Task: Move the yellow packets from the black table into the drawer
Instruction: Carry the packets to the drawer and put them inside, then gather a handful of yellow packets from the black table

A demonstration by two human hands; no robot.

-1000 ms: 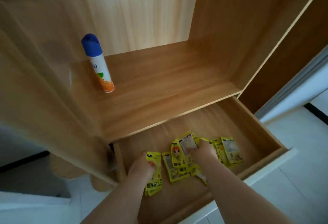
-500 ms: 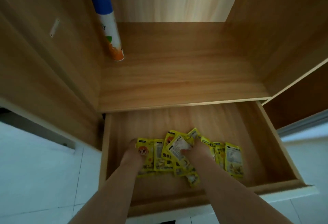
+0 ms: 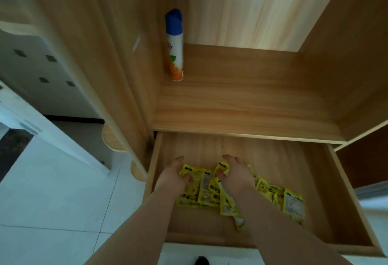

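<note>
Since half a second ago both hands have loosened: fingers that were curled into the pile are now spread. View has also swung right, so the open shelf sits further right and a white tiled floor (image 3: 52,191) fills the left.

Left hand (image 3: 174,175): fingers apart, palm down, resting on the left end of the yellow printed foil packets (image 3: 206,191), thumb touching one; gripping nothing. Right hand (image 3: 235,173): fingers spread, lying over the middle of the pile, nothing clamped.

Pulled-out light wooden drawer (image 3: 346,212): holds all the packets in view, a loose overlapping row across its near half, running from left of centre toward the right wall. Far half of the drawer floor bare wood.

Open wooden shelf compartment (image 3: 252,100) above the drawer: one tall white spray can with blue cap and orange base (image 3: 175,50), upright at the far left corner, just beside the left wall.
</note>
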